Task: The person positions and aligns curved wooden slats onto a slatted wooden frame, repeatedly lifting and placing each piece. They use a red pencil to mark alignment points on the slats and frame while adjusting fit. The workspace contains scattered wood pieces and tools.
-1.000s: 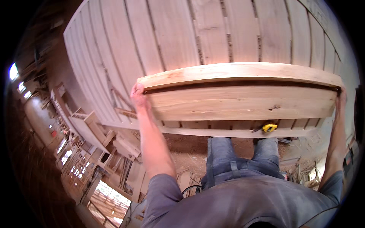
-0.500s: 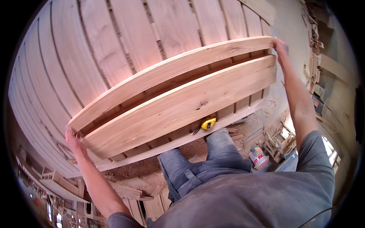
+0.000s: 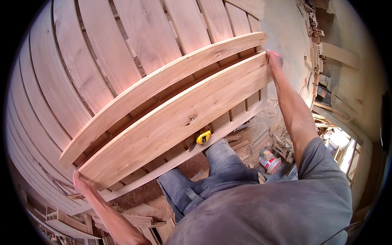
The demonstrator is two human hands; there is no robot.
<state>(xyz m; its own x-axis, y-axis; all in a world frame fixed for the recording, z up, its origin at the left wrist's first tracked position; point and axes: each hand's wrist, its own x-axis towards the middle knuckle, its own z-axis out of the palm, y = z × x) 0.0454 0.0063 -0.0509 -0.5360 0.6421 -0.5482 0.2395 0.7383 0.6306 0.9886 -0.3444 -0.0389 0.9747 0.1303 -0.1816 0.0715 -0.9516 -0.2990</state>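
A wide wooden board (image 3: 179, 116) with a small dark knot lies across a slatted wooden surface in front of me. My left hand (image 3: 82, 182) grips its left end, and my right hand (image 3: 275, 61) is closed at its right end; the undersides of the fingers are partly hidden. Just beyond, apart from it by a dark gap, rests a narrow curved wooden board (image 3: 163, 78) that neither hand holds. A yellow tape measure (image 3: 203, 137) sits between the wide board and the near edge rail.
Long planks (image 3: 143, 36) with gaps between them extend away. The near rail (image 3: 228, 127) runs in front of my legs. To the right, a paint bucket (image 3: 270, 163) stands among wood scraps on the floor. Stacked timber (image 3: 316, 61) lines the far right.
Both hands have let go of the curved board's ends and moved to the wide board's ends. The gap between the boards has widened. The view has shifted somewhat to the right.
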